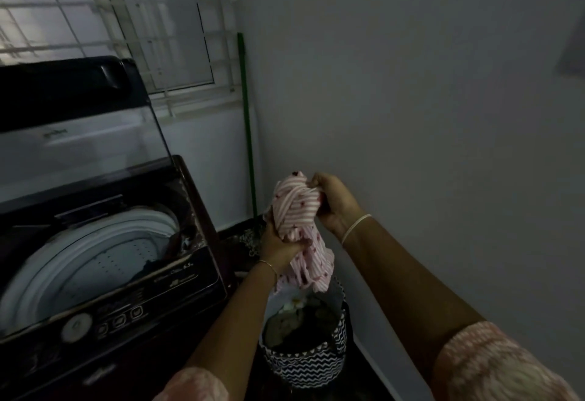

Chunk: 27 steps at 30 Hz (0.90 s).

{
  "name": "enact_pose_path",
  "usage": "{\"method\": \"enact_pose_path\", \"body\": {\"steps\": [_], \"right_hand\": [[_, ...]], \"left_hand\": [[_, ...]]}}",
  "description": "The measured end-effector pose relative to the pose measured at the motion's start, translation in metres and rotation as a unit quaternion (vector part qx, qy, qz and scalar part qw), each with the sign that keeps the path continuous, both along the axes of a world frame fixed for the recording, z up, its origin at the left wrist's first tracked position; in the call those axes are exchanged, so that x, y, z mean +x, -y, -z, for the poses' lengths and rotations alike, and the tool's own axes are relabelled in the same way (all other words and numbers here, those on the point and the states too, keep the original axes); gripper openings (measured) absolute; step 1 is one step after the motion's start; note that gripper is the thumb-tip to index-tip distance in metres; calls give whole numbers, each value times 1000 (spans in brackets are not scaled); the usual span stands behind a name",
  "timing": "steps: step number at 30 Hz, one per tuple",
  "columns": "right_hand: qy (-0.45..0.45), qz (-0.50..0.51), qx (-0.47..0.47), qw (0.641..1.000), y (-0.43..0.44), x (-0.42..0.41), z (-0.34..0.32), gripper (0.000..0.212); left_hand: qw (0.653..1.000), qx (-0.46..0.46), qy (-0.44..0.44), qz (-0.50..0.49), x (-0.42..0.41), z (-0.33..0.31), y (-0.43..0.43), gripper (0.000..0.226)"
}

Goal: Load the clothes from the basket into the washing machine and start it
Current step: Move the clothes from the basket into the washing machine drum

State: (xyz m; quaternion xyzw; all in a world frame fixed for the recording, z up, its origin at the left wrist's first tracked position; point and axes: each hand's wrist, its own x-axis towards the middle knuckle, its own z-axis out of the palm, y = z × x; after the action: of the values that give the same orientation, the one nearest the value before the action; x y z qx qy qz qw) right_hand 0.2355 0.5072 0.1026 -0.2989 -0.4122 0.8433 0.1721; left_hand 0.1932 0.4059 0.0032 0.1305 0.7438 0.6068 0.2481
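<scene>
A pink-and-white striped garment (297, 210) hangs bunched above the basket. My left hand (278, 247) grips its lower part and my right hand (332, 201) grips its top. Below them on the floor stands the black-and-white zigzag basket (307, 366), with dark clothes and a light piece (297, 321) inside. At the left is the dark top-loading washing machine (177, 286), its glass lid (79, 134) raised. The white drum (95, 261) is open, and some dark clothing lies at its right side. The control panel (104, 321) with a round knob and buttons runs along the front edge.
A white wall is close on the right. A green pole (248, 128) leans in the corner behind the basket. A barred window (126, 20) is behind the washer. Patterned dark cloth (250, 239) lies on the floor between the washer and the wall.
</scene>
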Motion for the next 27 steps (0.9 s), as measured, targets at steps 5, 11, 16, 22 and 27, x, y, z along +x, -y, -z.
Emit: {"method": "enact_pose_path", "body": {"steps": [5, 11, 16, 22, 27], "right_hand": [[-33, -42, -9, 999, 10, 7, -30, 42], [-71, -103, -30, 992, 20, 2, -53, 35], [-66, -52, -23, 996, 3, -3, -54, 29], [1, 20, 17, 1000, -23, -13, -22, 13], [65, 11, 52, 996, -15, -15, -5, 18]], "left_hand": [[999, -28, 41, 12, -11, 11, -4, 135], [980, 73, 186, -25, -21, -6, -6, 88], [960, 139, 241, -45, -33, -34, 11, 36], [929, 250, 271, -24, -48, -63, 23, 32], [906, 314, 275, -73, -60, -79, 20, 44]]}}
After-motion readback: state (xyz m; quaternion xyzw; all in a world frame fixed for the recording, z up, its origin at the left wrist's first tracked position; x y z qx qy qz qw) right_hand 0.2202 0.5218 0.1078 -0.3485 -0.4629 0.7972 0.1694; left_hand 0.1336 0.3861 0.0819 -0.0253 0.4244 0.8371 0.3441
